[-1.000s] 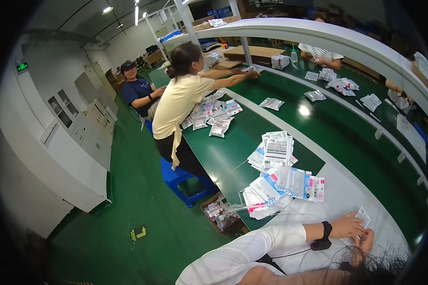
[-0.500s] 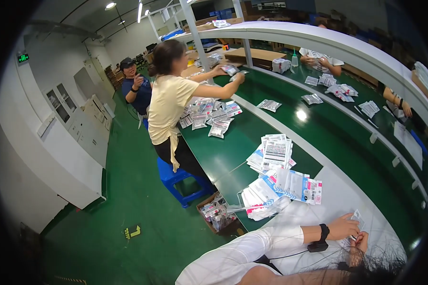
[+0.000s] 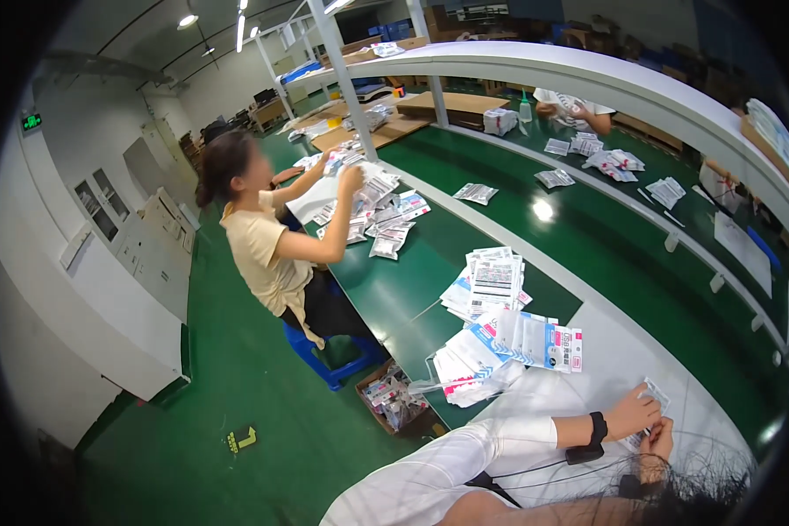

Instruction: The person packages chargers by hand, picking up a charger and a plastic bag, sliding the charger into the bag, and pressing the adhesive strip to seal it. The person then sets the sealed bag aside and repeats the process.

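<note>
At the lower right, my left hand [image 3: 633, 414] is closed on the upper part of a small white printed plastic packet [image 3: 659, 393]. It wears a black strap with a small device at the wrist. My right hand [image 3: 657, 440] pinches the same packet lower down, close to the left fingertips. Both hands rest over the pale tabletop [image 3: 552, 394]; the packet's middle is hidden behind fingers. To their left lies a fanned stack of flat blue, white and pink printed pouches [image 3: 478, 355], with more white pouches [image 3: 496, 279] piled behind it.
A co-worker in a yellow shirt [image 3: 259, 232] sits on a blue stool [image 3: 335, 364] beside filled packets [image 3: 390, 238]. A box of packets [image 3: 393, 399] stands on the floor. A green belt [image 3: 508, 210] runs behind the table, under a white shelf [image 3: 535, 58].
The co-worker in yellow has leaned back left, bringing both hands down to the packet pile and hiding the person in dark blue. My hands stay on the packet; the view shifts slightly.
</note>
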A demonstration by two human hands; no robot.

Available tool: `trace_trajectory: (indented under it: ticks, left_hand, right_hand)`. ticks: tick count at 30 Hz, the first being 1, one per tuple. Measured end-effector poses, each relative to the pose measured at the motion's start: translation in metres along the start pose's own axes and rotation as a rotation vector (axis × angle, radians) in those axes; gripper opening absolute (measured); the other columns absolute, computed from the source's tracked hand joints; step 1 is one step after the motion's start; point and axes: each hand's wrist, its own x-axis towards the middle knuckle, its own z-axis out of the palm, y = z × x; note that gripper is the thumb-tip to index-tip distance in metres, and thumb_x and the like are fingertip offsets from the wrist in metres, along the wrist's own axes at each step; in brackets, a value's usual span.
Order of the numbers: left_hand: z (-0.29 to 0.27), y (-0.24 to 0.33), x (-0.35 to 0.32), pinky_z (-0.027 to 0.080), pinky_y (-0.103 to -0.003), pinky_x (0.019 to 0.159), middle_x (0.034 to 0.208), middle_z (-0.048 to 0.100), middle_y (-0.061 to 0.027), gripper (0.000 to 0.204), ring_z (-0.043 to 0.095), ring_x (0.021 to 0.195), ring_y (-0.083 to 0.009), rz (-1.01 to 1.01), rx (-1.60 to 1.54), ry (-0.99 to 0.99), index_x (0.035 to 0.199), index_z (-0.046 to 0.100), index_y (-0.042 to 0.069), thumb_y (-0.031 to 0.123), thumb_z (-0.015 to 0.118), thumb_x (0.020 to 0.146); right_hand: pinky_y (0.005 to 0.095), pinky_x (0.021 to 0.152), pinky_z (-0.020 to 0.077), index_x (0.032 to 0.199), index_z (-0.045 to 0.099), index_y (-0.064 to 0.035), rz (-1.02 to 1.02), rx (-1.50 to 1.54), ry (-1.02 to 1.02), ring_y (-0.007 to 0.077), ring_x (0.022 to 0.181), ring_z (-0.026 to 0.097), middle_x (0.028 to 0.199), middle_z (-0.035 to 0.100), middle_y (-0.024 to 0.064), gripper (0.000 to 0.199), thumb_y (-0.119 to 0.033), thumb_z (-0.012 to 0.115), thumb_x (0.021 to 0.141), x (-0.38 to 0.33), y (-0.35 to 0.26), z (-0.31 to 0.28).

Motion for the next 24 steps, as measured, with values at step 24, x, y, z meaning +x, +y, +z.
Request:
trace_trajectory:
  ticks: [24]
  left_hand:
    - [-0.061, -0.019, 0.01, 0.049, -0.045, 0.082, 0.103, 0.059, -0.0122, 0.03, 0.058, 0.1, -0.0348, -0.107, -0.245, -0.344, 0.103, 0.059, 0.007, 0.003, 0.067, 0.074]
  right_hand:
    - [0.0419, 0.074, 0.0523, 0.105, 0.059, -0.0119, -0.06, -0.308, -0.029, 0.0313, 0.093, 0.063, 0.1, 0.064, 0.0084, 0.029, -0.007, 0.063, 0.077, -0.012, -0.043, -0.007]
